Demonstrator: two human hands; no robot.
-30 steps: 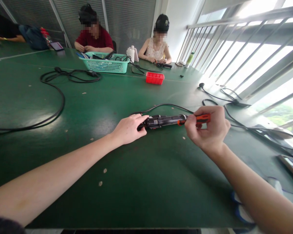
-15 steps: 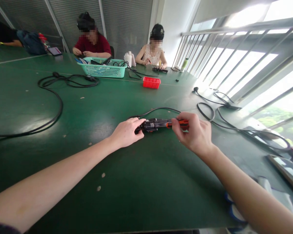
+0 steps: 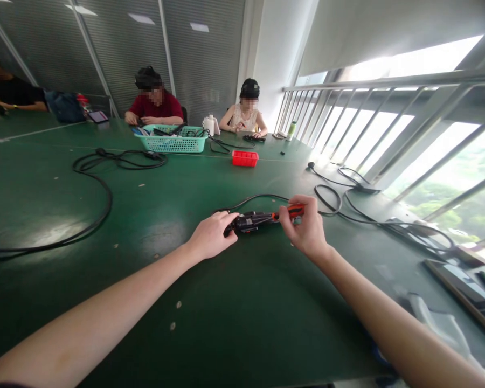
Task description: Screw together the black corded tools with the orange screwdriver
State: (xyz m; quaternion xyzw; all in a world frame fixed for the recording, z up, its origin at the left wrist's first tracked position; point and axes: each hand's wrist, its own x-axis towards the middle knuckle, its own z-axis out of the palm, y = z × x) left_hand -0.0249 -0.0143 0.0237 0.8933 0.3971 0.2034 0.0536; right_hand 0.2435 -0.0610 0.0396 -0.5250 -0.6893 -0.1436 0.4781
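Gripping on both sides, I have the left hand (image 3: 212,237) with its fingers closed on the left end of a black handheld tool (image 3: 248,222); the right hand (image 3: 310,230) has its fingers wrapped round the orange-and-black handle of what looks like a screwdriver (image 3: 296,210). To do this well, I judge the left fingers should pin the tool firmly so it cannot roll, while the right ones press gently and squarely; the screwdriver's tip is too small for me to make out. The tool lies mid-desk, its long axis running left to right across the green desk (image 3: 234,318), the right end angled slightly away from me and partly hidden. The screwdriver runs almost along it, handle rightward, shaft pointing left. Just beyond curves a black cable (image 3: 262,195); farther off sits a red tray (image 3: 244,159), a green basket (image 3: 173,144) to its left.
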